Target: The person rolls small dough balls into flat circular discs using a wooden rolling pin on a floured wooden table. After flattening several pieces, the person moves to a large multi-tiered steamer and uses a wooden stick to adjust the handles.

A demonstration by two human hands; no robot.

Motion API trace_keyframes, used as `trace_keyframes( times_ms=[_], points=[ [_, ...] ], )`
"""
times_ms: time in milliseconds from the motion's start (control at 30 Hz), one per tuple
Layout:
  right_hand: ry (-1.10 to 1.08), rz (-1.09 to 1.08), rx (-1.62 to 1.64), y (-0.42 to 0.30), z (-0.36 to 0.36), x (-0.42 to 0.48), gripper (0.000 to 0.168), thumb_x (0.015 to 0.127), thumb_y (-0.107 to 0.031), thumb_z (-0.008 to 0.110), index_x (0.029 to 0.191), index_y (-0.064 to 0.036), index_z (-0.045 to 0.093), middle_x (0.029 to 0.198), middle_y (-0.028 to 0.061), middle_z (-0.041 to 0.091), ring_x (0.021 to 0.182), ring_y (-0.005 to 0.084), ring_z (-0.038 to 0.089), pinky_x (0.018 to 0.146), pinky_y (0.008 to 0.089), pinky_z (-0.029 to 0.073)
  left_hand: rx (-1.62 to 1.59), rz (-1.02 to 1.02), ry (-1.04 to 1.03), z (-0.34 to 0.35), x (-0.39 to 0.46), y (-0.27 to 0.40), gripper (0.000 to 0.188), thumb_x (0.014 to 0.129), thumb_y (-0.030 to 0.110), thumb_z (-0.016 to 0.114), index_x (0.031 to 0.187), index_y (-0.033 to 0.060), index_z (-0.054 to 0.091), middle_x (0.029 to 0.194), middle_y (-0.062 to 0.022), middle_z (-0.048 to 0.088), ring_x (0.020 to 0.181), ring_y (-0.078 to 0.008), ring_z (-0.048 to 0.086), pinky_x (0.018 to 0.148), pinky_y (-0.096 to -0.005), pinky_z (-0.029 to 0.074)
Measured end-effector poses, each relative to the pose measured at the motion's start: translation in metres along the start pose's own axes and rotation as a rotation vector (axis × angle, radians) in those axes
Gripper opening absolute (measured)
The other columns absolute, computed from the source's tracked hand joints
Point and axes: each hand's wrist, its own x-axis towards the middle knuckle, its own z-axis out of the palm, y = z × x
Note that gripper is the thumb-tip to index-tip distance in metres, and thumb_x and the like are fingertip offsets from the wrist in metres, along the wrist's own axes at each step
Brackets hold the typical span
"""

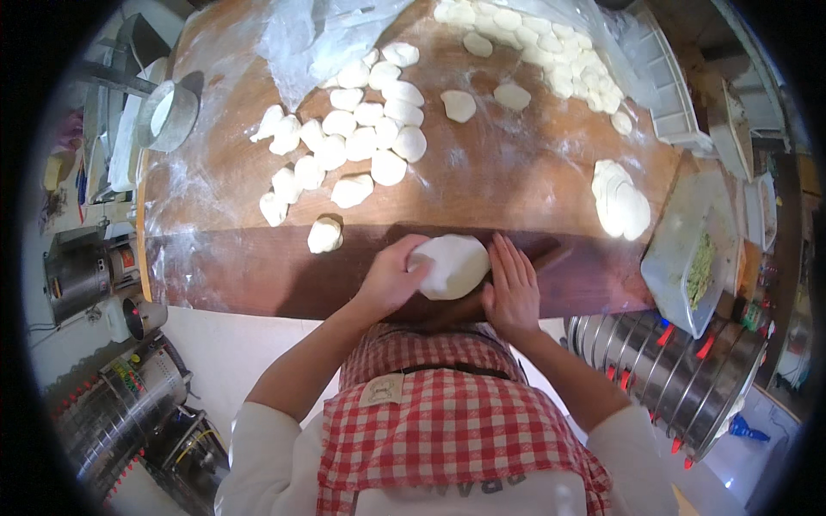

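Note:
Near the front edge of the wooden worktable (258, 271), my left hand (393, 274) grips the left edge of a flat round of dough (455, 267), thumb on top. My right hand (513, 284) lies at the round's right side with its fingers extended close together, over a wooden rolling pin (548, 255) that is partly hidden beneath it. A single lump of dough (325, 235) sits to the left of my left hand. Beyond it are several floured dough pieces (361, 143). A stack of flattened rounds (621, 200) rests at the right.
A round metal container with flour (168, 116) stands at the far left. Plastic sheeting (322, 45) lies at the back, near more dough pieces (571, 61). A clear tub with green filling (700, 258) is at the right edge, above stacked metal steamers (671, 367).

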Motion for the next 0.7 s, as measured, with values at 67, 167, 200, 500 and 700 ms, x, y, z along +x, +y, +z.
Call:
trace_keyframes(
  times_ms=[67, 167, 200, 500, 700],
  points=[
    [0.077, -0.065, 0.081, -0.011, -0.004, 0.050, 0.052, 0.083, -0.016, 0.060, 0.133, -0.002, 0.052, 0.140, 0.0190, 0.051, 0.130, 0.0330, 0.048, 0.109, 0.0456, 0.037, 0.459, 0.094, -0.178, 0.004, 0.006, 0.024, 0.024, 0.090, 0.022, 0.063, 0.096, -0.0006, 0.063, 0.088, -0.0229, 0.064, 0.078, -0.0384, 0.063, 0.071, -0.0438, 0.049],
    [0.264, 0.035, 0.215, -0.003, 0.006, 0.093, 0.046, 0.083, -0.013, 0.059, 0.128, -0.002, 0.055, 0.129, 0.0183, 0.057, 0.121, 0.0345, 0.052, 0.104, 0.0469, 0.039, 0.682, 0.144, -0.248, 0.000, 0.030, 0.047, 0.019, 0.094, 0.017, 0.057, 0.102, 0.0006, 0.062, 0.089, -0.0218, 0.065, 0.076, -0.0355, 0.062, 0.071, -0.0393, 0.049],
    [0.184, 0.068, 0.256, -0.002, 0.007, 0.074, 0.040, 0.083, -0.011, 0.060, 0.121, -0.003, 0.058, 0.116, 0.0174, 0.060, 0.110, 0.0357, 0.055, 0.099, 0.0479, 0.041, 0.445, 0.066, -0.229, 0.000, 0.029, 0.037, 0.021, 0.095, 0.017, 0.055, 0.107, 0.0007, 0.060, 0.092, -0.0183, 0.065, 0.078, -0.0308, 0.062, 0.072, -0.0383, 0.050],
    [0.487, 0.399, 0.125, 0.040, 0.007, -0.035, 0.021, 0.077, -0.002, 0.058, 0.097, -0.006, 0.062, 0.089, 0.0097, 0.061, 0.084, 0.0302, 0.056, 0.075, 0.0435, 0.038, 0.780, 0.619, 0.205, 0.046, 0.156, 0.127, 0.047, 0.094, 0.023, 0.060, 0.134, 0.0008, 0.049, 0.131, -0.0205, 0.054, 0.125, -0.0343, 0.048, 0.104, -0.0442, 0.040],
    [0.370, 0.267, 0.169, 0.034, 0.015, -0.014, 0.027, 0.073, -0.006, 0.062, 0.100, -0.006, 0.063, 0.092, 0.0104, 0.058, 0.089, 0.0293, 0.056, 0.076, 0.0431, 0.040, 0.985, 0.989, -0.043, 0.061, 0.126, 0.038, 0.021, 0.083, 0.006, 0.058, 0.104, 0.0009, 0.059, 0.109, -0.0177, 0.053, 0.104, -0.0372, 0.050, 0.087, -0.0482, 0.044]
  ],
)
